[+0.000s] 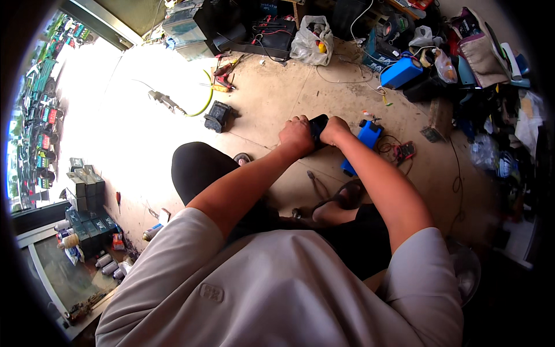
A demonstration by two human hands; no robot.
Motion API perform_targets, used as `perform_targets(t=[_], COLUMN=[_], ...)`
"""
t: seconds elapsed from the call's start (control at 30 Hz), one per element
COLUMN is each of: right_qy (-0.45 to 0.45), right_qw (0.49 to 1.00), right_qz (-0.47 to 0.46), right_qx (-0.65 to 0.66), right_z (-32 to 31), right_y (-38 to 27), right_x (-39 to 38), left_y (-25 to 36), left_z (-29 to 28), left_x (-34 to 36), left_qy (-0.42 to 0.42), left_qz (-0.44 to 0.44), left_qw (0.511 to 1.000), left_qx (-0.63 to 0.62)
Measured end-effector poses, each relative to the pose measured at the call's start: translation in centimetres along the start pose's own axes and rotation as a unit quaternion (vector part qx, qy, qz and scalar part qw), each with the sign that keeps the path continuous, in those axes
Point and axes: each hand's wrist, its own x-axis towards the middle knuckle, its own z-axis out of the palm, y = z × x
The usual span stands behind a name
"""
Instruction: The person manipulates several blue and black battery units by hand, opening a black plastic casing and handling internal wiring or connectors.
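Note:
A black boxy object (318, 126) is held between my two hands, partly hidden by them. My left hand (295, 135) has its fingers curled at the object's left side; my right hand (335, 131) grips its right side. Just right of them on the floor lie a blue wrapped pack (365, 139), a red-and-dark meter (404, 151) and dark leads (387, 144). A pair of pliers (318, 184) lies below my hands, between my sandaled feet.
A small black block (218, 115), red-handled tools (222, 75) and a yellow-green cable (202, 98) lie ahead-left. Batteries, bags (312, 40) and another blue pack (402, 72) crowd the back and right. Stacked batteries (87, 188) stand at left beside a glass cabinet (63, 277).

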Motion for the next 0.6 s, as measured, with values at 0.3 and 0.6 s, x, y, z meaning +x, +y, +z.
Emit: perform_targets(t=[0.3, 0.6], right_qy=[0.143, 0.045], right_qw=[0.988, 0.999], right_qz=[-0.013, 0.015], right_qx=[0.048, 0.024], right_z=[2.5, 1.6], right_y=[-0.3, 0.0], right_x=[-1.3, -0.8], left_y=[0.5, -0.3], left_z=[0.8, 0.4], left_x=[-1.2, -0.9], left_qy=[0.060, 0.067], left_qz=[0.017, 0.044], left_qw=[0.997, 0.997], left_qx=[0.044, 0.001])
